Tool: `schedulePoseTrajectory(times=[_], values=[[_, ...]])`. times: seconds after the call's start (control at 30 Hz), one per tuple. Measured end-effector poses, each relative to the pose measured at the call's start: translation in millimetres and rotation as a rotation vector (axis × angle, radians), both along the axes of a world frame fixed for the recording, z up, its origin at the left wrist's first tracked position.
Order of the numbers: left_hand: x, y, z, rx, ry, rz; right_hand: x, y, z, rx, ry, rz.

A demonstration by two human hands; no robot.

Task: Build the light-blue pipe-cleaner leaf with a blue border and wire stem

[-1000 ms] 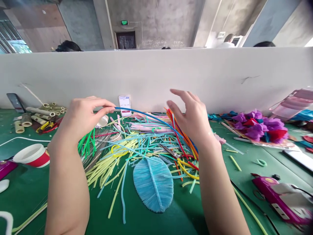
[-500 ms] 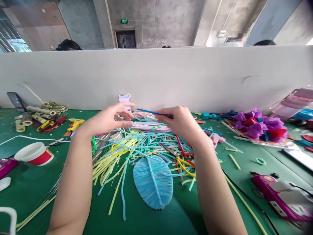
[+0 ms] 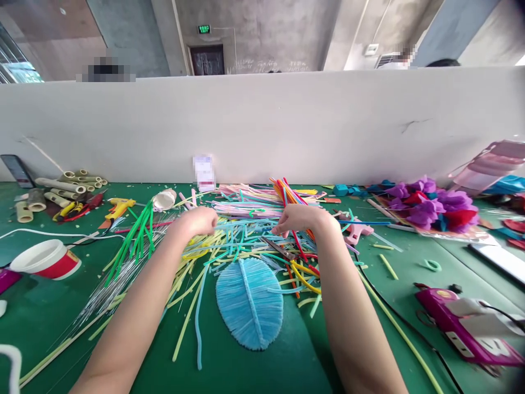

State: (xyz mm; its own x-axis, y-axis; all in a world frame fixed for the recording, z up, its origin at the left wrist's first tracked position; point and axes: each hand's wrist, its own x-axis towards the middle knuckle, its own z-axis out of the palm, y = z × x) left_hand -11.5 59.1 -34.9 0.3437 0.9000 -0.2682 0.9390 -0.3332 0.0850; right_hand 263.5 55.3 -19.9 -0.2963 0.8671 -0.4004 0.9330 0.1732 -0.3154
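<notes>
Over the heap of pipe cleaners, my left hand [image 3: 199, 221] is closed with its fingers curled in. Whatever it may hold is too small to make out. My right hand [image 3: 301, 218] has its fingertips pinched together above light blue pipe cleaners [image 3: 248, 224]; I cannot tell if one is between them. A dark blue pipe cleaner [image 3: 365, 222] sticks out to the right from behind my right wrist. Nearer to me lies a flat blue leaf [image 3: 250, 306] of pipe cleaners with a raised midrib. Pliers or scissors with a metal head [image 3: 279, 249] rest among the stems.
Left are green pipe cleaners [image 3: 137, 235], wire stems [image 3: 110, 284], a yellow glue gun [image 3: 118, 208] and a paper cup [image 3: 47, 260]. Right are a pink glue gun [image 3: 357, 232], purple paper flowers [image 3: 430, 205] and a power strip [image 3: 459, 325]. A grey partition [image 3: 262, 126] stands behind.
Both hands have lowered, and the left one has gone from spread fingers to closed. The dark blue pipe cleaner no longer points left from my right hand. The view has shifted slightly.
</notes>
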Motion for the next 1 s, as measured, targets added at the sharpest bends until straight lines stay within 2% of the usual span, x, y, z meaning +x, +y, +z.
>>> schedulePoseTrajectory(times=[0.1, 0.13, 0.2, 0.23, 0.33, 0.47, 0.73, 0.87, 1.0], values=[[-7, -3, 15.1, 0.198, -0.118, 0.030, -14, 9, -12.1, -0.083, -0.010, 0.078], [-3, -5, 16.5, 0.224, -0.169, 0.011, -21, 11, -16.1, -0.110, -0.017, 0.103], [11, -6, 13.0, 0.177, -0.279, -0.043, -36, 13, -23.6, -0.175, -0.043, 0.147], [19, -7, 8.5, 0.033, -0.372, -0.031, -44, 13, -26.9, -0.207, -0.057, 0.165], [35, -5, -11.5, -0.401, -0.256, 0.004, -59, 11, -33.5, -0.250, -0.092, 0.196], [38, 3, -35.7, -0.547, -0.251, 0.000, -62, 9, -35.9, -0.238, -0.125, 0.184], [39, 10, -45.8, -0.510, -0.457, 0.089, -54, 16, -45.0, -0.221, -0.063, 0.170], [42, 8, -49.4, -0.472, -0.594, 0.118, -50, 20, -49.4, -0.245, 0.065, 0.207], [40, 7, -44.2, -0.503, -0.723, 0.132, -40, 24, -45.3, -0.252, 0.208, 0.262]])
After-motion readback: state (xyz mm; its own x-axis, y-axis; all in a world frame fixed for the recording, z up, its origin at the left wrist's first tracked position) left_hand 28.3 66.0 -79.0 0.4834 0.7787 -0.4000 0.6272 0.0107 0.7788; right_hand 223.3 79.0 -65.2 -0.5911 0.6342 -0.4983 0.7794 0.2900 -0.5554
